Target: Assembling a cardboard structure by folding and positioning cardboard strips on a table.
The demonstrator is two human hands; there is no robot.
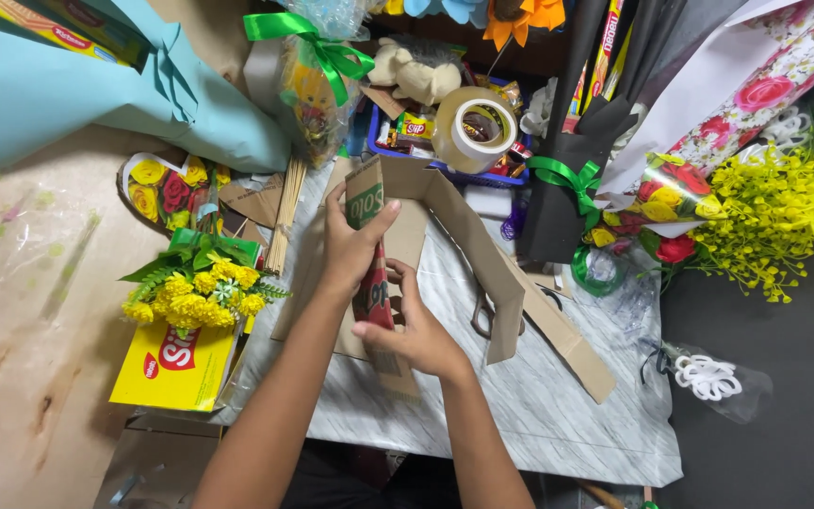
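I am watching both hands working on a long strip of brown corrugated cardboard [454, 212] that is bending into an open frame over the grey wood-grain desk [539, 405]. My left hand [350, 247] is gripping the strip's upright near end, thumb pressing on its printed green-and-white face, fingers wrapping round behind it. My right hand [418, 332] is lying just below, fingers curling flat against the lower, red-printed part of the same strip, holding it down on the desk.

Taking the cardboard strip as my landmark: a roll of clear packing tape [475, 129] is sitting just beyond its far bend, on the rim of a blue plastic basket [445, 168]. A bunch of small yellow artificial flowers [202, 292] is lying to its left, on a flat yellow box [176, 366]. A pair of brown-handled scissors [482, 316] is lying inside the frame, partly hidden by the strip. A spray of yellow-green artificial blossoms [784, 207] is lying far to its right.
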